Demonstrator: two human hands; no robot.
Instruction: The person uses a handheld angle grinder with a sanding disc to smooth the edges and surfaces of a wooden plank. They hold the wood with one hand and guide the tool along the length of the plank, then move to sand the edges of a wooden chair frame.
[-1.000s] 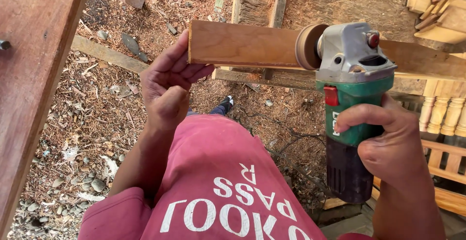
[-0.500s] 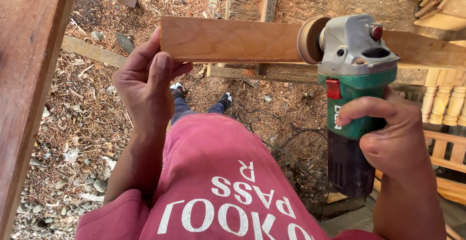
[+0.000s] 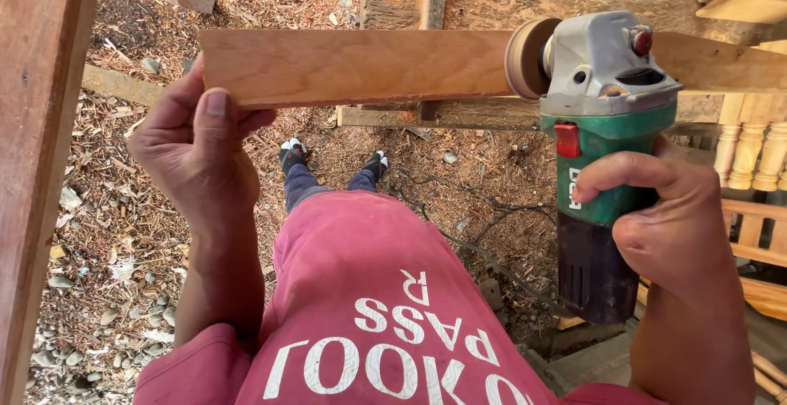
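My left hand (image 3: 197,155) grips the left end of a flat wooden board (image 3: 352,67), thumb on its near face, holding it level in front of me. My right hand (image 3: 668,225) is wrapped around the green and black body of an angle grinder (image 3: 602,159). The grinder's grey head points up, and its brown sanding disc (image 3: 526,58) lies against the board's face towards the right. The board runs on behind the grinder to the right edge of view.
A thick reddish plank (image 3: 41,167) runs down the left edge. Below me lies ground covered in wood shavings and stones (image 3: 106,266), with a dark cable (image 3: 484,233). Turned wooden balusters (image 3: 754,155) and timber pieces stand at the right. My red shirt fills the bottom.
The board has shifted left and slightly down in view, and my left hand has re-gripped its end with the thumb on the front. The grinder disc stays against the board.
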